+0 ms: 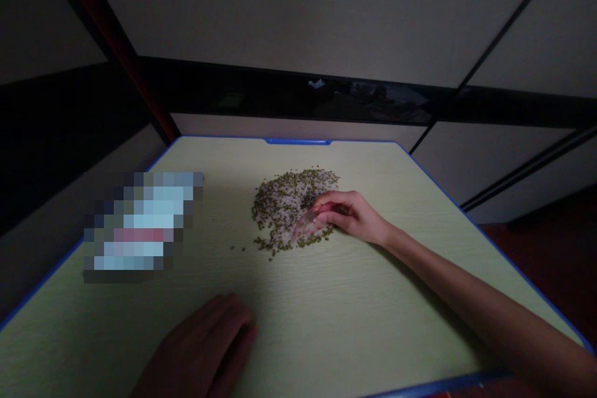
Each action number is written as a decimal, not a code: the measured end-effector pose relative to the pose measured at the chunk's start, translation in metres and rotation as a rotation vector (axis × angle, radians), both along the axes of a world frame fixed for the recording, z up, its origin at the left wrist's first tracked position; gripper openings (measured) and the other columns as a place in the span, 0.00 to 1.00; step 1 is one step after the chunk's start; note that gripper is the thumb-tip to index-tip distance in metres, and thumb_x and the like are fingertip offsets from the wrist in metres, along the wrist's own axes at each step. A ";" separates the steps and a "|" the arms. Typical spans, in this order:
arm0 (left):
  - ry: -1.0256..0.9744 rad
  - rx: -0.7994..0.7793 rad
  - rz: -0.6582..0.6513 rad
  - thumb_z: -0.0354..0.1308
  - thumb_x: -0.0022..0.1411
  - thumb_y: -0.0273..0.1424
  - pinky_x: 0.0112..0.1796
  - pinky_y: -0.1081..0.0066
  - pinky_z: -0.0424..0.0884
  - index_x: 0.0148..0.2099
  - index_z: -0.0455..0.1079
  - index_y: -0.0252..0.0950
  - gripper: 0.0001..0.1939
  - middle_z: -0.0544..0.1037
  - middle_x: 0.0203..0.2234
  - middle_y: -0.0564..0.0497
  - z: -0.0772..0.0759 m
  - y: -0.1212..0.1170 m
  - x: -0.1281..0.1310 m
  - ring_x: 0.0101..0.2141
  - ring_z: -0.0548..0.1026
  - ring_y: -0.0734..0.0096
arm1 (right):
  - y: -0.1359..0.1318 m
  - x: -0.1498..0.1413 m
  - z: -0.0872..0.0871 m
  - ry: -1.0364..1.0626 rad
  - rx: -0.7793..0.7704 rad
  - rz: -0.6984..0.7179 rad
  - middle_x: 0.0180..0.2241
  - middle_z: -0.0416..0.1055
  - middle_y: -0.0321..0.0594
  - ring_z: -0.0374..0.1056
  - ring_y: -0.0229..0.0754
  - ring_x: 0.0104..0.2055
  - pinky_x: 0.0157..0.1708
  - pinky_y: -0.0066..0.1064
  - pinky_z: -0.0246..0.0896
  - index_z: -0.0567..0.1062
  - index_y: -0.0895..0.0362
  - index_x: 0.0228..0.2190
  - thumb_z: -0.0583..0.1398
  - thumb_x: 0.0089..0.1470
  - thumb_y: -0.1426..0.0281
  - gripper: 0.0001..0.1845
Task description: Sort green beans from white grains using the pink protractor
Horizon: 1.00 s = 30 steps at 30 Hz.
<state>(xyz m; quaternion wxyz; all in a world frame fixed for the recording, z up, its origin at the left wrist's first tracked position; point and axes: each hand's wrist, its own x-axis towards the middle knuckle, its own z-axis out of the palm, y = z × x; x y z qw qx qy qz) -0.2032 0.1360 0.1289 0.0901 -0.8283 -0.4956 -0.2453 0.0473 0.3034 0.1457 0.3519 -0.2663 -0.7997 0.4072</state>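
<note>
"Holding anything, the right hand [352, 214]?"

"Yes. Thumb and fingers pinch a clear, curved piece [305, 227] with a pinkish tint; what it is exactly, I cannot tell. It is at the near right part of a grain pile [280, 202]."

"Describe that pile."

"It spreads loosely around the middle of a pale table [420, 311] edged in blue. Small green grains mix with whitish ones, green showing mostly round the rim. A few strays lie to the left."

"And the left hand [209, 342]?"

"Dim, at the bottom, left of centre, well apart from the pile. Its fingers are bent and close together; their undersides are hidden, so I cannot tell whether they grip anything."

"What else is around?"

"Toward the table's left side, a pixelated, bluish-white object [153, 217] with a pink band. Beyond the far edge, pale panels [280, 12] crossed by a dark, glossy strip [265, 93]."
</note>
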 end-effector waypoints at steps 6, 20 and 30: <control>-0.007 0.005 -0.008 0.42 0.66 0.40 0.34 0.78 0.76 0.36 0.66 0.44 0.13 0.80 0.28 0.58 0.002 0.000 0.001 0.29 0.79 0.75 | -0.005 -0.006 0.000 0.011 -0.084 0.073 0.30 0.75 0.42 0.71 0.37 0.31 0.29 0.27 0.67 0.77 0.61 0.34 0.62 0.52 0.65 0.11; -0.038 -0.044 -0.014 0.45 0.65 0.40 0.34 0.79 0.75 0.36 0.66 0.44 0.11 0.80 0.28 0.59 0.001 0.000 0.000 0.29 0.79 0.76 | -0.024 -0.005 0.003 -0.021 -0.024 0.077 0.31 0.76 0.42 0.71 0.37 0.30 0.29 0.27 0.67 0.77 0.60 0.34 0.61 0.54 0.68 0.09; -0.067 -0.073 -0.023 0.46 0.65 0.40 0.29 0.80 0.74 0.35 0.67 0.44 0.11 0.79 0.27 0.59 0.008 0.001 0.003 0.28 0.78 0.76 | -0.033 0.004 0.019 0.037 0.089 -0.010 0.31 0.77 0.40 0.71 0.38 0.31 0.31 0.28 0.67 0.78 0.57 0.33 0.62 0.53 0.71 0.05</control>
